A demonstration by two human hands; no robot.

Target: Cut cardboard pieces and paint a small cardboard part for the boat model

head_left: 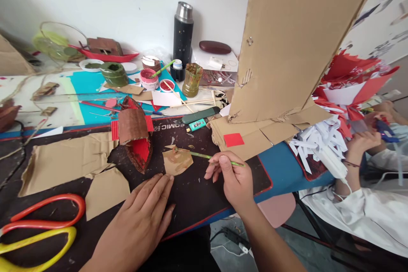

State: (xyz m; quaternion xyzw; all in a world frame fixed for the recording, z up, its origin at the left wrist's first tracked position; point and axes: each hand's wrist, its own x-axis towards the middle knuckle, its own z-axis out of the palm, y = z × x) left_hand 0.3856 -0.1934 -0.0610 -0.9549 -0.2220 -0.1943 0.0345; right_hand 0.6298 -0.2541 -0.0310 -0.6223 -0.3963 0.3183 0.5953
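My right hand (231,176) pinches a thin green paintbrush (210,157). The brush tip rests on a small brown-painted cardboard piece (177,161) lying on the black mat (194,195). Just left of and below that piece, my left hand (140,221) lies flat on the mat with its fingers stretched out, the fingertips near the piece's lower edge. A small cardboard boat model (135,136) with red corrugated parts stands to the left of the painted piece.
Orange and yellow scissors (38,229) lie at the front left beside torn cardboard (63,161). Paint jars (114,73), a black flask (182,34) and a brush jar (192,80) stand at the back. A tall cardboard sheet (287,38) rises on the right. Another person's hands (363,142) work beyond it.
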